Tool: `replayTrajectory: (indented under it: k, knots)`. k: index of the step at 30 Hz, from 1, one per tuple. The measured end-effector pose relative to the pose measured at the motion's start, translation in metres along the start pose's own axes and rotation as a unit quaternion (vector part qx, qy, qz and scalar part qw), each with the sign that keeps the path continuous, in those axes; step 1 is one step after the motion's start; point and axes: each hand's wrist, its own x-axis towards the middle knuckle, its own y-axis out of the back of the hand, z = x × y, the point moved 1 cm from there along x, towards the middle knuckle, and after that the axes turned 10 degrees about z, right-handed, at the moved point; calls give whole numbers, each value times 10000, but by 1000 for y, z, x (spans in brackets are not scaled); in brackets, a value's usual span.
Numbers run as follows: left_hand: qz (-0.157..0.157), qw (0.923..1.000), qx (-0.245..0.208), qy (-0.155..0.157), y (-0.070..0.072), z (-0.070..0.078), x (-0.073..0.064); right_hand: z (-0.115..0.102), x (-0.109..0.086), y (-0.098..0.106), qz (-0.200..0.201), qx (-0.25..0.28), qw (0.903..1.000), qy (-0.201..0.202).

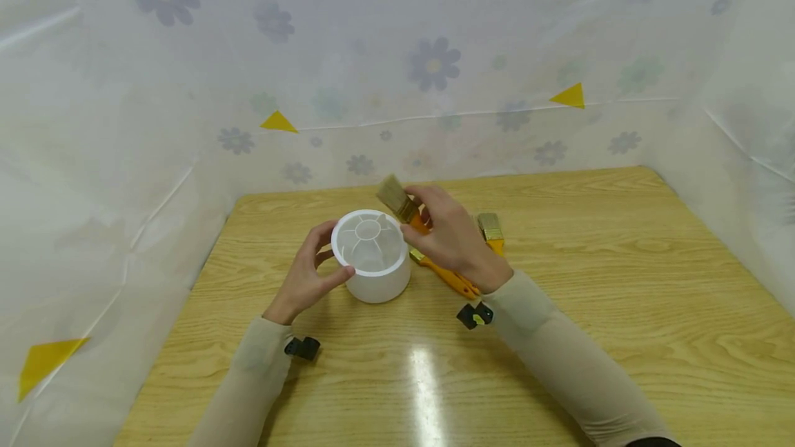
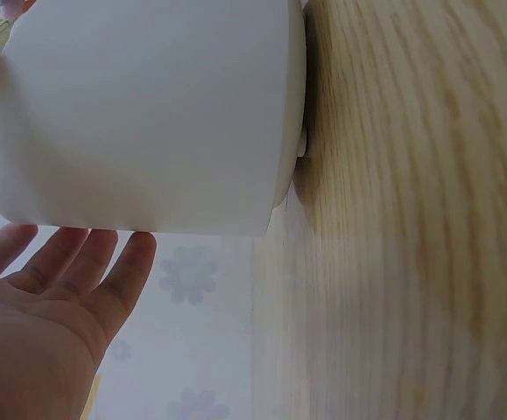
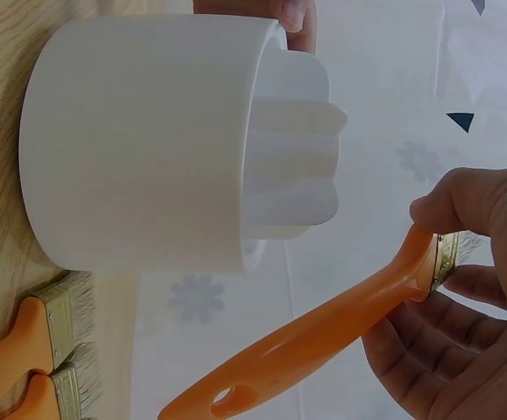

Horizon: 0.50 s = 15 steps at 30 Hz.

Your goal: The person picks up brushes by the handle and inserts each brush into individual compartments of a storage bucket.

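Note:
A round white pot with a clear divider insert (image 1: 368, 229) stands on the table, its compartments radiating from a central ring. My left hand (image 1: 306, 274) holds the white pot (image 1: 377, 288), thumb at the near rim and fingertips against its side, as the left wrist view (image 2: 38, 324) shows. My right hand (image 1: 450, 230) pinches a flat paintbrush (image 3: 306, 332) near its metal ferrule. The brush is raised beside the pot's right rim, with its pale bristles (image 1: 392, 193) pointing up and its orange handle slanting down.
Two more orange-handled paintbrushes lie right of the pot: one brush (image 1: 450, 276) partly under my right hand, another brush (image 1: 491, 227) behind the wrist. A wooden table (image 1: 546, 378) carries everything. Flower-patterned sheeting (image 1: 348, 74) hangs behind and at both sides.

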Motion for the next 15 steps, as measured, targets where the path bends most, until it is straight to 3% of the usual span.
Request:
replayTrajectory:
  k: [15]
  knots:
    - [8,10000,-11,19,0,1,-1,-6,4,-3,15,321,9994,145]
